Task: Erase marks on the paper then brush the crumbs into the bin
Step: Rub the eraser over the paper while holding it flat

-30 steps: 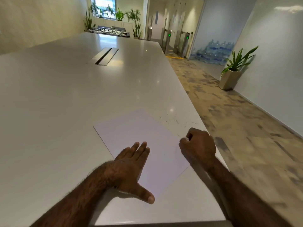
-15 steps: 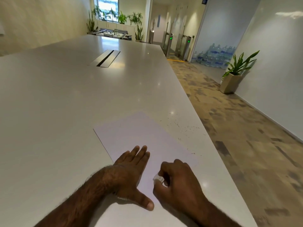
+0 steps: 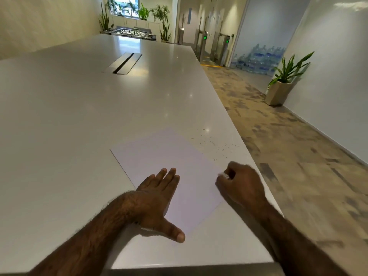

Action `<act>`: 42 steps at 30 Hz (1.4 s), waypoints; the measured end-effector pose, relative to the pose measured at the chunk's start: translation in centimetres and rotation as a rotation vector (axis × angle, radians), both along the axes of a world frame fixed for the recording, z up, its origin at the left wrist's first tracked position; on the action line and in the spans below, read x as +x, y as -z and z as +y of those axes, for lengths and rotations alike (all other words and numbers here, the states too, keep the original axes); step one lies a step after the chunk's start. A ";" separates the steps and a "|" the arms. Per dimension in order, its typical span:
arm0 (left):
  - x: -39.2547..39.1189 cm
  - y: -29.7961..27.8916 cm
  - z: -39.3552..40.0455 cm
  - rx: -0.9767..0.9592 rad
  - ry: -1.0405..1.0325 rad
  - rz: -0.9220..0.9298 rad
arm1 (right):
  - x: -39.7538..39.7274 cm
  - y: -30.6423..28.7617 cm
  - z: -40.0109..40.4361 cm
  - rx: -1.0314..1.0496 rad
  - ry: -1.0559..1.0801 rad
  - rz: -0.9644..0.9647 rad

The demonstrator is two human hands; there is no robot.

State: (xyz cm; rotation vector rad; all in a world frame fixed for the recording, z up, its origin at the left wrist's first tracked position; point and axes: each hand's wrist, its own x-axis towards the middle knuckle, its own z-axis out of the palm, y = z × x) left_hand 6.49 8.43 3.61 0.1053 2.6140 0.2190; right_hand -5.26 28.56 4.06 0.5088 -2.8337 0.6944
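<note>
A white sheet of paper lies at an angle on the long white table. My left hand presses flat on the sheet's near left part, fingers straight and thumb spread. My right hand sits at the sheet's right edge with its fingers curled round a small white eraser, of which only a sliver shows. Dark eraser crumbs are scattered over the table just beyond the paper's right side. No bin is in view.
The table's right edge runs close past my right hand, with patterned carpet below. A cable hatch sits in the table's middle far ahead. A potted plant stands by the right wall.
My right hand, gripping the eraser, swept from the paper's right edge to its near middle and back out to the right edge. My left hand stayed pressed on the sheet.
</note>
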 end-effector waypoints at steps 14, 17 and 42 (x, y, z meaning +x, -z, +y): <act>-0.1 0.1 0.1 0.002 -0.006 -0.005 | 2.6 -0.2 0.5 -0.071 -0.146 -0.052; -0.1 -0.1 0.1 0.004 -0.006 0.000 | 8.0 0.1 -0.9 -0.027 -0.418 -0.196; 0.0 0.0 0.1 0.015 -0.020 0.014 | 7.0 -0.7 -1.6 -0.892 -0.148 -1.121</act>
